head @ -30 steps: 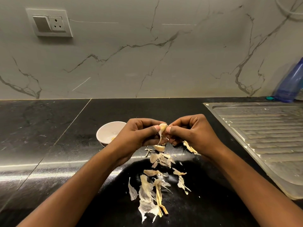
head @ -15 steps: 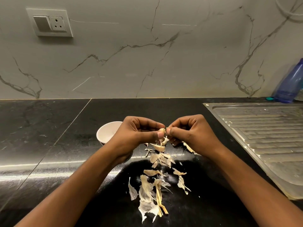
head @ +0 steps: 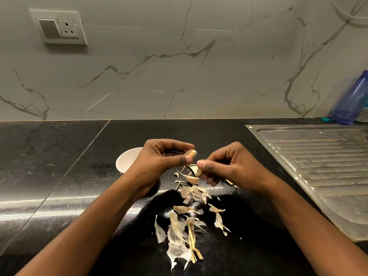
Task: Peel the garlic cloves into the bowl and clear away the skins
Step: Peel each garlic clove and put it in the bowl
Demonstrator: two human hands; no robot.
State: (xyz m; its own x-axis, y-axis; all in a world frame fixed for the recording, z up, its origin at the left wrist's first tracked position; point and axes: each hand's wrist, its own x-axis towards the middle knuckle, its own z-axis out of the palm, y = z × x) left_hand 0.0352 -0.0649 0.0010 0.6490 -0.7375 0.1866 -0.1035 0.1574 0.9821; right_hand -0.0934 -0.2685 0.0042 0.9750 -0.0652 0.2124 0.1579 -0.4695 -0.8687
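Left of my left fingers (head: pixel 179 145) the small white bowl (head: pixel 127 159) stands on the glossy black counter (head: pixel 59 176), partly hidden behind that wrist. My left hand (head: pixel 163 162) is curled, thumb and forefinger pinching the garlic clove (head: pixel 191 153) at their tips. It should be light, firm and smooth, likely slippery once bare, so I judge it best held by its blunt end. Just right of it, my right hand (head: pixel 229 168) pinches a curved strip of skin (head: pixel 196 170), papery, brittle, nearly weightless. Below both sets of fingertips, towards me, loose skins (head: pixel 185 226) lie scattered, thin, curled and easily blown.
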